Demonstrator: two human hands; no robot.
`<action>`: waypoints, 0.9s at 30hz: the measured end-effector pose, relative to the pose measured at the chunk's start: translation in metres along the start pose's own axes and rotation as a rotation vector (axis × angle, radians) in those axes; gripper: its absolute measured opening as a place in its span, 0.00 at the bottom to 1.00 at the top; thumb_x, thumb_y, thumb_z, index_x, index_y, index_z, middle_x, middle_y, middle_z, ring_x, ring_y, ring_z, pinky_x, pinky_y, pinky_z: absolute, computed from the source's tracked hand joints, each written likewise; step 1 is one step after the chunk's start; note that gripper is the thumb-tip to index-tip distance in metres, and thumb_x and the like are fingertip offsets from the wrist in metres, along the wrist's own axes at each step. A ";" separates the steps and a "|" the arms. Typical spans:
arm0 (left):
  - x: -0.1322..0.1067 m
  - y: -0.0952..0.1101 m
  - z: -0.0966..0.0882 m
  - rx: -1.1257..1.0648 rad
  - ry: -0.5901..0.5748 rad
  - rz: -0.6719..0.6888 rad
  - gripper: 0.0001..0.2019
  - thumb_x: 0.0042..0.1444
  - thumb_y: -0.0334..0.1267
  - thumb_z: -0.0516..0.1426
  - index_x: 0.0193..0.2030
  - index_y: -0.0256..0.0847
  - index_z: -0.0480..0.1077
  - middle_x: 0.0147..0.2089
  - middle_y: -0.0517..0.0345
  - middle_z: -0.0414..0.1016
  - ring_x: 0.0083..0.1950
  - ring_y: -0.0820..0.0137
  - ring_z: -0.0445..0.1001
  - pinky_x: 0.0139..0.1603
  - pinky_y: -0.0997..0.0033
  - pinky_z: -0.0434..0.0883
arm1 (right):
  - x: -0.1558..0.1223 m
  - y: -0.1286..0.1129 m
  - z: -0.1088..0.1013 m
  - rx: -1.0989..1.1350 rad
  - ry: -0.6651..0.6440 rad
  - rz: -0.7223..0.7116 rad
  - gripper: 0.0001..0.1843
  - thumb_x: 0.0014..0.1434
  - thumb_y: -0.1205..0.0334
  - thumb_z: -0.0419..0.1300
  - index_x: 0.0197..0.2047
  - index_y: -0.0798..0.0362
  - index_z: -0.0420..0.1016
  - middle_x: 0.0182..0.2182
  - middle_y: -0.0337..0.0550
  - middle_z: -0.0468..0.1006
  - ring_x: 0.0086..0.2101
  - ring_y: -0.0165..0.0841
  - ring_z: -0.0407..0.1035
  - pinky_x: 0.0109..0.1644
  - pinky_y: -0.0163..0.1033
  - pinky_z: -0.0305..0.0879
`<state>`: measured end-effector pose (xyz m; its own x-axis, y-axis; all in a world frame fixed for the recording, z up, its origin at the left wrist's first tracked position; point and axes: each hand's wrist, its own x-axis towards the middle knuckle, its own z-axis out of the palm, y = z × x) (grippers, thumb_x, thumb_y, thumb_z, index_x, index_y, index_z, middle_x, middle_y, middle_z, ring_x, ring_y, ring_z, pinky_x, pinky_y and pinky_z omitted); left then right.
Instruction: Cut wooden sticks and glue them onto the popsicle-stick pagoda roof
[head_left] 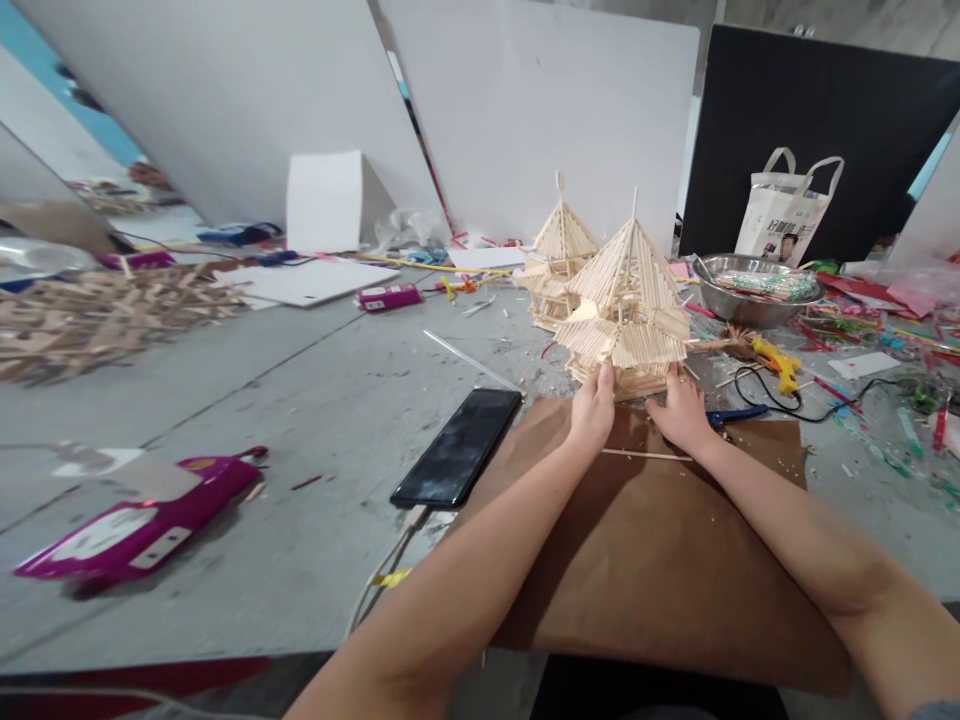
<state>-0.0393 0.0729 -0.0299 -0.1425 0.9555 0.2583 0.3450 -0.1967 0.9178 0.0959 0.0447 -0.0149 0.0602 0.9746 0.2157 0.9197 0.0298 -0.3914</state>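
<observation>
A pavilion model (622, 330) built of thin wooden sticks stands upright at the far edge of a brown paper sheet (660, 560). My left hand (595, 408) grips its lower left side, thumb pointing up along the sticks. At the lower right, my right hand (681, 410) has its fingers around the base. Some fingertips are hidden behind the sticks. A second stick pavilion (559, 245) is just behind, partly covered by the first. One loose stick (645, 455) lies on the paper between my wrists, and blue-handled scissors (736, 414) are beside my right hand.
Left of the paper lies a black phone (459, 448) with a cable. A magenta power strip (150, 520) is at the lower left, below a pile of wooden sticks (112, 315). On the right are a yellow glue gun (778, 365), a metal bowl (754, 300) and a bag (784, 215).
</observation>
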 end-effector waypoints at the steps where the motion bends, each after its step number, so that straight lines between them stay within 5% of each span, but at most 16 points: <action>1: 0.000 0.001 0.000 0.010 -0.003 0.004 0.24 0.57 0.52 0.41 0.35 0.36 0.70 0.36 0.50 0.75 0.42 0.64 0.72 0.44 0.68 0.66 | 0.000 0.000 0.001 -0.003 0.002 -0.002 0.38 0.54 0.57 0.48 0.64 0.68 0.44 0.62 0.63 0.51 0.60 0.47 0.48 0.60 0.54 0.46; 16: -0.001 0.006 -0.003 0.234 -0.060 -0.005 0.16 0.53 0.42 0.50 0.45 0.36 0.68 0.43 0.48 0.75 0.43 0.64 0.72 0.45 0.66 0.65 | 0.001 0.002 0.001 -0.032 0.010 -0.009 0.38 0.54 0.58 0.50 0.63 0.69 0.46 0.62 0.64 0.50 0.60 0.47 0.50 0.60 0.55 0.46; 27: 0.005 0.007 -0.009 0.367 -0.122 0.048 0.16 0.51 0.35 0.49 0.46 0.37 0.69 0.43 0.52 0.75 0.44 0.66 0.72 0.47 0.68 0.65 | 0.005 0.002 -0.006 0.010 0.018 -0.053 0.34 0.54 0.59 0.50 0.61 0.69 0.51 0.52 0.62 0.68 0.53 0.44 0.62 0.54 0.45 0.56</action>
<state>-0.0461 0.0740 -0.0193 -0.0141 0.9707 0.2398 0.6608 -0.1709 0.7308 0.1007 0.0486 -0.0090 0.0185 0.9674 0.2525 0.9180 0.0836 -0.3877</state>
